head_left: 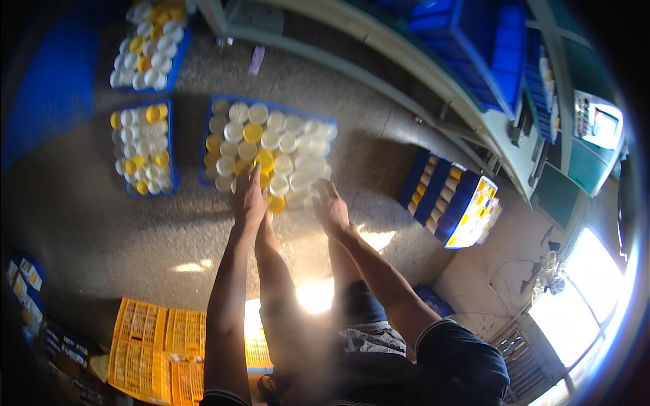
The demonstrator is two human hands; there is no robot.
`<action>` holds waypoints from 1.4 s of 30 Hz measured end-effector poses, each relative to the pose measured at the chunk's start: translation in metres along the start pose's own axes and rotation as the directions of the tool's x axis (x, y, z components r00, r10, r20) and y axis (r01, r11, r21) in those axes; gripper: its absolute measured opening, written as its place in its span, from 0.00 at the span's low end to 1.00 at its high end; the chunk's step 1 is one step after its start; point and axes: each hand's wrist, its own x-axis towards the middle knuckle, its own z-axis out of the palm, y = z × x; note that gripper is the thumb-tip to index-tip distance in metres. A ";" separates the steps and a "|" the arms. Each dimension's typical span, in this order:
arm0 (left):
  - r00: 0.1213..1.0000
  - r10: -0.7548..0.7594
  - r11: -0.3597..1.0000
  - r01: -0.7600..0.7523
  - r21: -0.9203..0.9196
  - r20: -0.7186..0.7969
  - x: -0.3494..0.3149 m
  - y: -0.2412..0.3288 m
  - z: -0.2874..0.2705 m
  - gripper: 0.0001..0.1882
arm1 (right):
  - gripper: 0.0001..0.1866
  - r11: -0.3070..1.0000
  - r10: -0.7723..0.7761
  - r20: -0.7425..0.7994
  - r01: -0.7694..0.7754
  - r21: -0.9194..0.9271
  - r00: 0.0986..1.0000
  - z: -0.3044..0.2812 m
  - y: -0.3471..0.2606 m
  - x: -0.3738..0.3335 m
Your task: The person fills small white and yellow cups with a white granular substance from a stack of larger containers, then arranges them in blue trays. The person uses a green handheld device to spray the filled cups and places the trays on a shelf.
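A blue tray [202,169] on the floor before me holds rows of round, white and yellow tub-like pieces; their exact kind is hard to tell. My left hand [250,199] reaches over the tray's near edge, its fingers stretched out beside a yellow round piece [264,161]. At the near right corner, my right hand [332,208] has its fingers apart and slightly bent, next to white round pieces [298,181]. Motion blurs the fingertips and the tray's right side, so contact there cannot be made out. Neither hand visibly holds anything.
Two more filled blue trays [172,145] lie to the left, and a stack of filled blue trays [433,196] stands at right. Yellow slatted crates [145,345] are at the near left. A pale bench frame [379,34] and blue bins [467,47] run along the far side.
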 end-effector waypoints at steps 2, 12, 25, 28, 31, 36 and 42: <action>0.977 0.165 0.986 -0.164 0.015 -0.137 0.012 0.059 -0.065 0.27 | 0.18 0.994 -0.067 -0.147 0.079 0.076 0.987 -0.075 -0.044 0.015; 0.415 0.569 0.777 -0.553 0.300 -0.710 0.213 0.349 -0.324 0.16 | 0.18 0.779 -0.489 -0.628 0.627 -0.001 0.606 -0.408 -0.173 0.303; 0.713 0.428 0.885 -0.206 0.417 -0.556 0.429 0.409 -0.401 0.14 | 0.10 0.712 -0.585 -0.244 0.345 -0.612 0.773 -0.444 -0.199 0.548; 0.665 0.453 0.866 -0.171 0.470 -0.594 0.370 0.402 -0.391 0.14 | 0.09 0.593 -0.724 -0.177 0.469 -0.654 0.667 -0.460 -0.199 0.516; 0.555 0.505 0.862 -0.290 0.415 -0.661 0.278 0.395 -0.391 0.13 | 0.12 0.749 -0.658 -0.369 0.622 -0.228 0.657 -0.480 -0.203 0.441; 0.579 0.400 0.904 -0.377 0.202 -0.711 0.088 0.330 -0.384 0.14 | 0.12 0.677 -0.729 -0.314 0.709 -0.198 0.608 -0.485 -0.205 0.263; 0.862 0.212 0.977 -0.199 0.077 -0.461 -0.072 0.210 -0.330 0.18 | 0.17 0.885 -0.448 0.023 0.440 0.151 0.894 -0.402 -0.172 0.081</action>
